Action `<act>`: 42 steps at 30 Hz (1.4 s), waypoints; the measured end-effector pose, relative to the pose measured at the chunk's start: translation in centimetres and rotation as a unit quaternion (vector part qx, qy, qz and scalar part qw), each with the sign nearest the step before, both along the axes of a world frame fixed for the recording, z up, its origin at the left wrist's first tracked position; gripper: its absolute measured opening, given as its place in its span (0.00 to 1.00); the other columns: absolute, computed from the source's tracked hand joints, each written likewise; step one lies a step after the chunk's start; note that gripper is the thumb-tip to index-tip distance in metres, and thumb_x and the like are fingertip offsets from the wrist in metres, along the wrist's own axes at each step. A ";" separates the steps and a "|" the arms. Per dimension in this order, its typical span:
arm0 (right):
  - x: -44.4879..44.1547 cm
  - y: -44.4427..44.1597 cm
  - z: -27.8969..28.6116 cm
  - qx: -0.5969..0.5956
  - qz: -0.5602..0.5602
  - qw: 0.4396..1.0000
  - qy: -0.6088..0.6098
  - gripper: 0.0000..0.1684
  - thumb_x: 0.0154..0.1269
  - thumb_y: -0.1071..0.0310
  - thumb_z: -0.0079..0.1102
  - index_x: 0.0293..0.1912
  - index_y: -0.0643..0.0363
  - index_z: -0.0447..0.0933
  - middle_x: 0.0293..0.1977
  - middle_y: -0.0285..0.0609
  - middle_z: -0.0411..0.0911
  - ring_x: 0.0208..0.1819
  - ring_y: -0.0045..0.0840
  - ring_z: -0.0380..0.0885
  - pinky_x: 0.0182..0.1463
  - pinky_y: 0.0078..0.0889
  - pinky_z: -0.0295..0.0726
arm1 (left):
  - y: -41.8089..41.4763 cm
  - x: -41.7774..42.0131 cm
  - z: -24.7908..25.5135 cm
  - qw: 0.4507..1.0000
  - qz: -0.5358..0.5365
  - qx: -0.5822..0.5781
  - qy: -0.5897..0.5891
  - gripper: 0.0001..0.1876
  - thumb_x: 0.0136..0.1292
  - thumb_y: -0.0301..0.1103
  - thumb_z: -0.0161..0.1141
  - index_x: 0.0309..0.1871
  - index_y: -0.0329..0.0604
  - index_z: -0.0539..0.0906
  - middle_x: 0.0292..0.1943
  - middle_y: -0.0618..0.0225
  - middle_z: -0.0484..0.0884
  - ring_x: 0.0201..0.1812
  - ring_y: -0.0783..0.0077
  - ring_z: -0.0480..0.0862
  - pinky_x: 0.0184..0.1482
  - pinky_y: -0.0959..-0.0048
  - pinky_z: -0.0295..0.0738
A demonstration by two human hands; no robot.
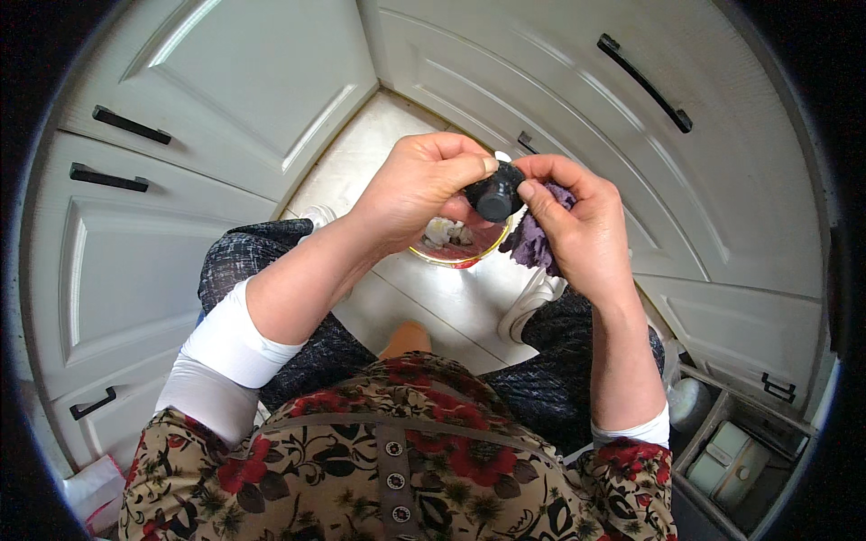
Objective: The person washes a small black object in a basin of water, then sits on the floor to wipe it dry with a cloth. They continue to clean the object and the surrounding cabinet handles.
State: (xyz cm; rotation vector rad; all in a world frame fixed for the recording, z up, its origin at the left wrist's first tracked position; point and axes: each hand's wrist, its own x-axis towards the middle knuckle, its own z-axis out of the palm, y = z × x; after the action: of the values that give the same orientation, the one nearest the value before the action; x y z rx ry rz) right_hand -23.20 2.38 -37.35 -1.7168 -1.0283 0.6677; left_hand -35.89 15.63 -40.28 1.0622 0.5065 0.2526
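Note:
A small black knob-like part (497, 196) with a round raised end is held up between both hands, above the floor. My left hand (433, 179) grips it from the left with thumb and fingers. From the right, my right hand (582, 216) pinches its edge between thumb and fingertips. A crumpled purple cloth (534, 237) is tucked in my right hand and hangs below the fingers. Something small and white (502, 156) shows just above the black part; what it is I cannot tell. Below the hands stands a round waste bin (467, 260) with a yellow rim, holding crumpled white scraps.
White panelled cabinet doors (237, 81) with black handles (643, 84) rise on the left and ahead, meeting in a corner. Light floor tiles (433, 311) lie between my knees. To the lower right, a grey open-topped box (690, 487) holds a pale green case (727, 463).

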 end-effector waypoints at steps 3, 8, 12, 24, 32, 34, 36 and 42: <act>0.5 0.1 0.2 0.010 -0.007 0.997 0.076 0.09 0.62 0.75 0.57 0.42 0.65 0.79 0.34 0.36 0.80 0.35 0.15 0.75 0.42 0.21 0.75 | -0.2 0.1 0.2 0.998 0.018 -0.049 -0.038 0.12 0.66 0.30 0.53 0.45 0.27 0.77 0.37 0.59 0.82 0.32 0.70 0.85 0.36 0.77 0.85; 1.0 -0.2 -0.4 0.025 -0.012 0.988 0.149 0.10 0.62 0.74 0.58 0.43 0.66 0.79 0.34 0.34 0.79 0.36 0.13 0.74 0.42 0.19 0.75 | -0.3 0.2 0.5 0.997 0.005 -0.057 -0.053 0.11 0.66 0.28 0.53 0.45 0.27 0.76 0.37 0.56 0.81 0.35 0.69 0.86 0.36 0.76 0.86; 0.7 0.0 -0.1 0.024 -0.012 0.993 0.113 0.08 0.62 0.75 0.58 0.41 0.66 0.80 0.33 0.34 0.80 0.34 0.14 0.75 0.40 0.19 0.76 | -0.3 -0.1 0.0 0.999 0.006 -0.037 -0.037 0.10 0.64 0.26 0.56 0.43 0.27 0.77 0.36 0.57 0.81 0.34 0.68 0.86 0.37 0.77 0.86; 0.4 0.1 0.2 0.013 0.011 1.000 -0.014 0.09 0.60 0.76 0.57 0.41 0.66 0.80 0.34 0.43 0.80 0.36 0.24 0.78 0.44 0.25 0.75 | -0.5 -0.1 0.5 0.999 -0.016 0.041 0.012 0.08 0.65 0.28 0.54 0.42 0.32 0.79 0.33 0.64 0.82 0.26 0.80 0.81 0.27 0.86 0.78; 1.3 -0.3 0.0 -0.014 0.004 0.998 0.061 0.09 0.60 0.75 0.58 0.41 0.65 0.80 0.32 0.38 0.80 0.33 0.17 0.76 0.39 0.21 0.75 | -0.6 -0.2 0.6 0.999 -0.039 -0.015 -0.020 0.14 0.66 0.26 0.50 0.50 0.25 0.77 0.41 0.54 0.82 0.35 0.68 0.86 0.36 0.77 0.85; 1.0 -0.3 0.2 0.003 0.015 1.000 0.002 0.09 0.59 0.76 0.58 0.41 0.66 0.80 0.32 0.40 0.79 0.33 0.20 0.76 0.40 0.22 0.75 | -0.5 -0.2 0.4 0.999 -0.033 0.002 -0.005 0.13 0.66 0.27 0.51 0.47 0.26 0.78 0.38 0.57 0.83 0.33 0.72 0.85 0.34 0.79 0.84; 0.5 -0.4 0.7 0.011 0.019 0.999 -0.042 0.09 0.58 0.76 0.58 0.40 0.66 0.79 0.32 0.42 0.79 0.34 0.23 0.77 0.40 0.23 0.75 | -0.5 -0.1 0.3 0.999 -0.028 0.026 0.006 0.11 0.66 0.28 0.52 0.45 0.28 0.79 0.35 0.60 0.83 0.30 0.75 0.84 0.32 0.81 0.83; 0.0 0.0 0.1 0.025 0.028 0.994 -0.105 0.09 0.55 0.78 0.58 0.39 0.65 0.79 0.33 0.48 0.78 0.36 0.36 0.79 0.42 0.31 0.76 | -0.6 0.1 0.0 0.998 -0.017 0.053 0.029 0.10 0.66 0.29 0.54 0.42 0.30 0.80 0.32 0.64 0.82 0.27 0.79 0.82 0.29 0.83 0.80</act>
State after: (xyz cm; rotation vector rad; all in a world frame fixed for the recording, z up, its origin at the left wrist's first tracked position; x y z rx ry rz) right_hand -23.24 2.35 -37.22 -1.7455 -1.2327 0.4988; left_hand -35.83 14.98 -40.32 1.1831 0.5304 0.2209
